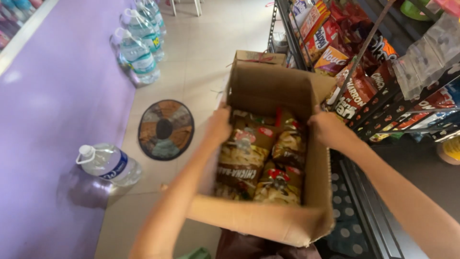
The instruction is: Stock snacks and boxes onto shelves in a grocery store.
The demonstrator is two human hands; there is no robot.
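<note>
An open cardboard box [268, 88] sits in front of me, filled with several snack bags [244, 160] in brown, yellow and red. My left hand [218, 125] grips the box's left wall near its top edge. My right hand [326, 127] grips the right wall, fingers curled over the rim. Both forearms reach in from the bottom of the view.
A black wire rack [383, 103] of snack packets stands at the right, close to the box. Large water bottles [136, 52] line a purple wall [57, 96] at left, one bottle [108, 163] nearer me. A round mat [165, 128] lies on the tiled floor.
</note>
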